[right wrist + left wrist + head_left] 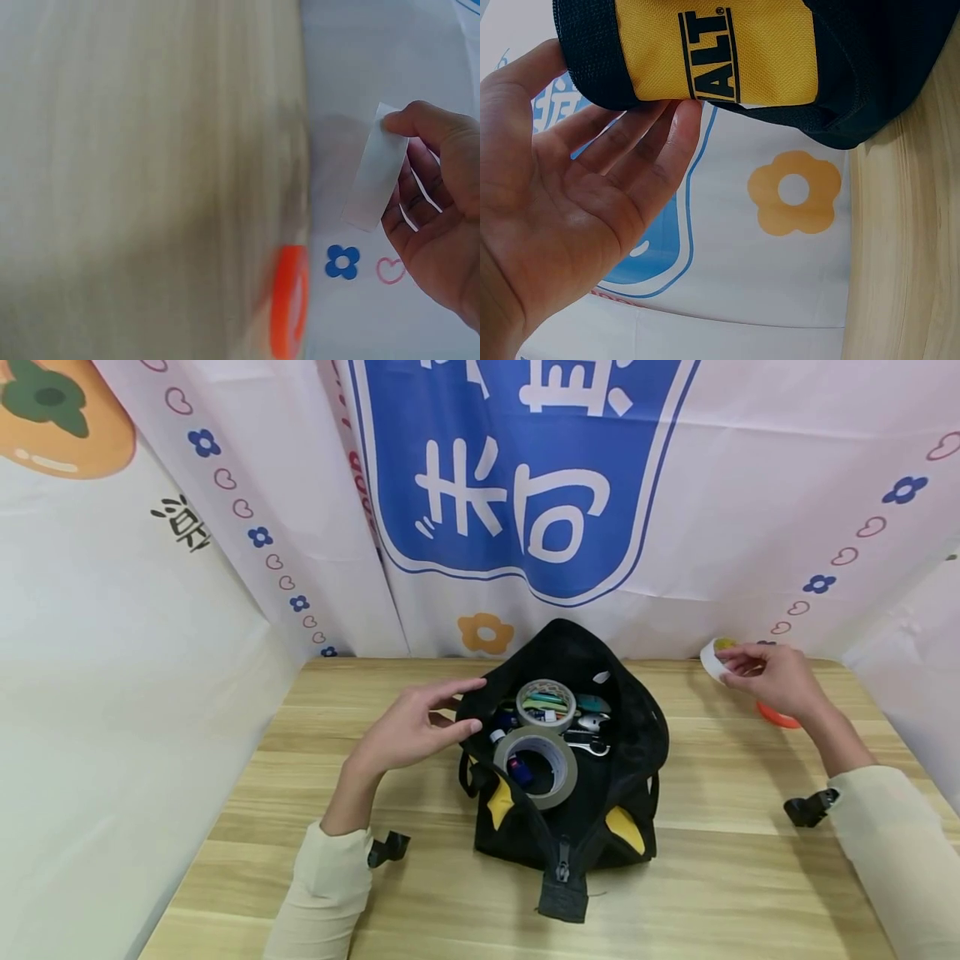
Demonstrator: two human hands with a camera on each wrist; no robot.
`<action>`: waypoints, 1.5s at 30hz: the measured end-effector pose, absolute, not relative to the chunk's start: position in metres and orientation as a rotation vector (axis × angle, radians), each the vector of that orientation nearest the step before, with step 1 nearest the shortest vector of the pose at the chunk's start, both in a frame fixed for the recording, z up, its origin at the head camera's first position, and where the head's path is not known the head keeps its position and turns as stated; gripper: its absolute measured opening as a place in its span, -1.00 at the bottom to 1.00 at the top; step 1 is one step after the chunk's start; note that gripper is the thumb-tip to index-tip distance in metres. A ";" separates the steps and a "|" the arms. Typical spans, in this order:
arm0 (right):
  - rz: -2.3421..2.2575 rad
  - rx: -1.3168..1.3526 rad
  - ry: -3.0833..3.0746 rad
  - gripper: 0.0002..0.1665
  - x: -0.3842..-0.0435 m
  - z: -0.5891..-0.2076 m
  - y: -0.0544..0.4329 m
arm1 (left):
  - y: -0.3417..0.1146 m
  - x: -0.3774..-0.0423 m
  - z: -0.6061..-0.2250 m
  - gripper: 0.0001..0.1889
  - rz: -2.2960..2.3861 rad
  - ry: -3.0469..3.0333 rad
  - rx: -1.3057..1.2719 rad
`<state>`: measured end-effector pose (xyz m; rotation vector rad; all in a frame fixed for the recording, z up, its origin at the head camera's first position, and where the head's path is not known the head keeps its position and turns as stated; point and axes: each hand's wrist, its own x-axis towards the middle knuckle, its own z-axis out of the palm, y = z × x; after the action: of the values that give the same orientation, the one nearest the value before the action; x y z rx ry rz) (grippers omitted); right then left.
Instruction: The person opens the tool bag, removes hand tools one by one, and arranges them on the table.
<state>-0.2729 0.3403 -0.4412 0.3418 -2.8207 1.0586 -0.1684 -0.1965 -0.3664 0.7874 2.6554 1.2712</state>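
Note:
A black tool bag (562, 852) with yellow panels stands unzipped on the table. At its left rim is my left hand (416, 727), thumb on one side of the fabric and fingers against the yellow panel (765, 52) in the left wrist view. Inside the bag lie a brown tape roll (564, 789), a smaller tape roll (572, 702) above it, a wrench (588, 743) and other small items partly hidden. To the bag's right, my right hand (772, 677) pinches a roll of white tape (712, 662), its white outer face (375, 176) showing in the right wrist view, above the table's back edge.
An orange-red tape roll (778, 718) rests on the wooden table (720, 893) under my right forearm, near the back edge. A printed cloth (675, 543) hangs directly behind the table. White cloth also hangs at both sides.

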 end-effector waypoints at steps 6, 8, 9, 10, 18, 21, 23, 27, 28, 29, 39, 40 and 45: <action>1.037 0.358 -2.870 -0.61 -0.278 -0.451 0.341 | -0.197 -0.168 -0.368 -0.42 1.282 2.654 0.795; 1.021 0.358 -2.896 -0.61 -0.279 -0.455 0.342 | -0.196 -0.168 -0.369 -0.42 1.283 2.652 0.792; 1.014 0.357 -2.904 -0.61 -0.280 -0.456 0.342 | -0.196 -0.168 -0.369 -0.42 1.283 2.650 0.791; 1.007 0.352 -2.910 -0.61 -0.280 -0.457 0.342 | -0.196 -0.168 -0.369 -0.42 1.282 2.649 0.789; 0.945 0.434 -2.930 -0.65 -0.289 -0.465 0.345 | -0.197 -0.168 -0.367 -0.42 1.282 2.659 0.791; 0.944 0.451 -2.938 -0.65 -0.289 -0.465 0.345 | -0.197 -0.168 -0.366 -0.41 1.280 2.659 0.794; 0.944 0.458 -2.941 -0.64 -0.289 -0.465 0.345 | -0.197 -0.168 -0.366 -0.41 1.280 2.656 0.796; 0.944 0.449 -2.937 -0.64 -0.287 -0.465 0.344 | -0.196 -0.168 -0.367 -0.41 1.275 2.654 0.789; 0.941 0.447 -2.932 -0.65 -0.286 -0.464 0.343 | -0.196 -0.168 -0.367 -0.41 1.275 2.653 0.787; 0.943 0.436 -2.924 -0.66 -0.285 -0.462 0.341 | -0.196 -0.168 -0.367 -0.41 1.274 2.653 0.785; 1.084 0.440 -2.726 -0.62 -0.264 -0.422 0.308 | -0.196 -0.168 -0.367 -0.42 1.281 2.655 0.792; 1.102 0.447 -2.711 -0.62 -0.262 -0.417 0.303 | -0.196 -0.168 -0.367 -0.41 1.281 2.656 0.792; 1.167 0.481 -2.681 -0.61 -0.253 -0.397 0.279 | -0.195 -0.168 -0.367 -0.41 1.287 2.653 0.784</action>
<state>-0.2529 0.2794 -0.3970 0.4810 -2.6811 1.1669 -0.1675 -0.1954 -0.3671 0.7844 2.6532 1.2869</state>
